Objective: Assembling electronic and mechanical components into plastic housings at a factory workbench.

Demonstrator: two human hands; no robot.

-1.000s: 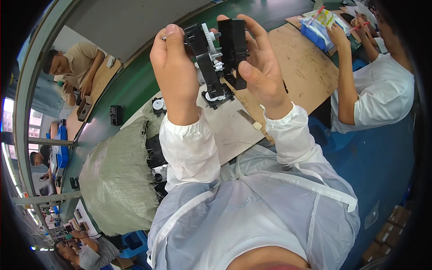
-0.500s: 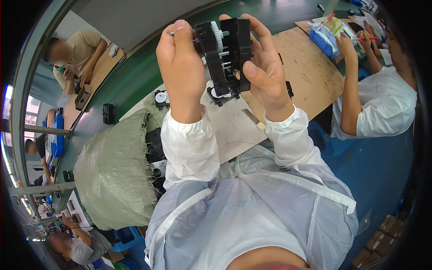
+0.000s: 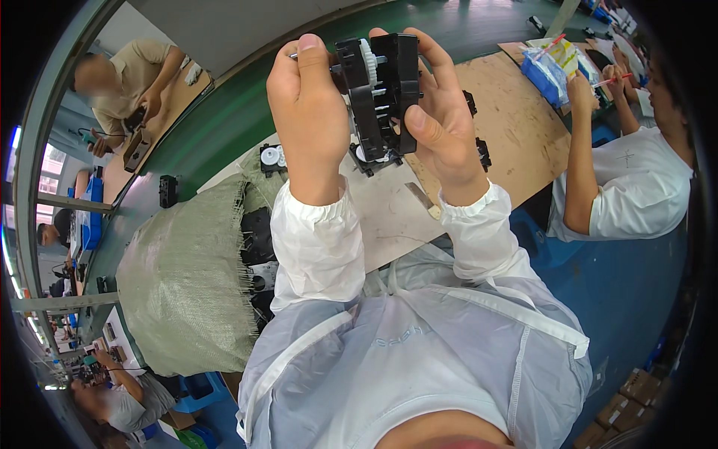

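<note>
Black plastic gear assembly (image 3: 381,90), white cogs showing: being lifted closer and higher than a second ago, left hand (image 3: 310,120) and right hand (image 3: 441,120) both pinching its sides above the brown worktable (image 3: 516,142).

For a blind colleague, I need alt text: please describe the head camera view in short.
Two bare hands, the left hand and right hand, hold up a black plastic gear assembly with a white gear between them, above a brown work table. A woven sack of black parts lies at the left; a person in a white shirt works at the right.
</note>
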